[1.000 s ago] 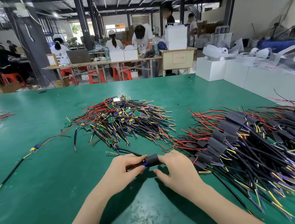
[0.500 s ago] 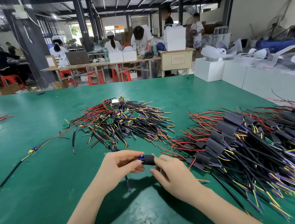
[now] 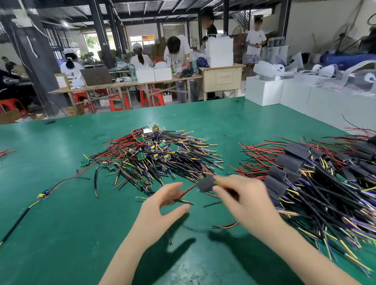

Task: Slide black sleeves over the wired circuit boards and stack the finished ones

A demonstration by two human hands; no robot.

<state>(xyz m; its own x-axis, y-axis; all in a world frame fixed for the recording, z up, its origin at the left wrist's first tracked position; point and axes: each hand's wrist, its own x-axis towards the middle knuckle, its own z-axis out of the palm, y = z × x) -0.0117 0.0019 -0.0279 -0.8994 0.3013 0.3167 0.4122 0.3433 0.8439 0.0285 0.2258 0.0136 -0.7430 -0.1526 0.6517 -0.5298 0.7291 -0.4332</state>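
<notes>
The right hand (image 3: 244, 201) pinches the sleeved board (image 3: 206, 183), the nearer grip; the finished stack (image 3: 299, 178) lies at three o'clock. The left hand (image 3: 163, 203) hangs open.

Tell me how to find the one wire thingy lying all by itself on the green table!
Start at the big tangled heap of bare boards in the middle of the green table, then look left. There lies a lone wired piece with a long black cable running toward the near left edge. Unlike its neighbours, it sits apart from every pile and shows a small blue and yellow part where its wires meet.
</notes>
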